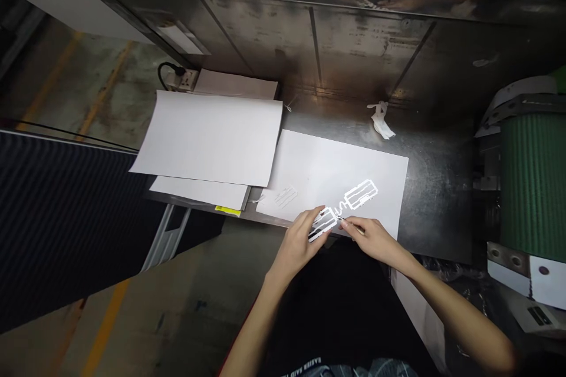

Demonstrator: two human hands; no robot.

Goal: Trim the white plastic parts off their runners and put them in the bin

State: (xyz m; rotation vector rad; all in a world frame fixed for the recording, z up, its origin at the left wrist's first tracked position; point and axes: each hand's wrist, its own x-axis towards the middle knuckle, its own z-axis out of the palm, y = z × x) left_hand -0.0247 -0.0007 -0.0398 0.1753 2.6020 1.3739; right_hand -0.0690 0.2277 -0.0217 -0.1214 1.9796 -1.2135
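My left hand (300, 241) is closed on one end of a white molded plastic part, a slotted frame (325, 222) held between thumb and fingers. A thin curly white runner (342, 206) joins it to a second slotted white frame (361, 193) over the white sheet (300, 159). My right hand (369, 237) pinches a slim pen-like tool (360, 230); its metallic tip touches or nearly touches the runner beside the held frame. Whether the tip is a blade cannot be made out. Faint white slotted pieces (286, 196) lie on the sheet to the left.
Stacked white sheets (212, 135) lie at the left of the metal table (437, 200), near a power socket (188, 79). A crumpled white scrap (381, 120) rests towards the metal wall (354, 41). A green ribbed conveyor belt (533, 182) stands at the right.
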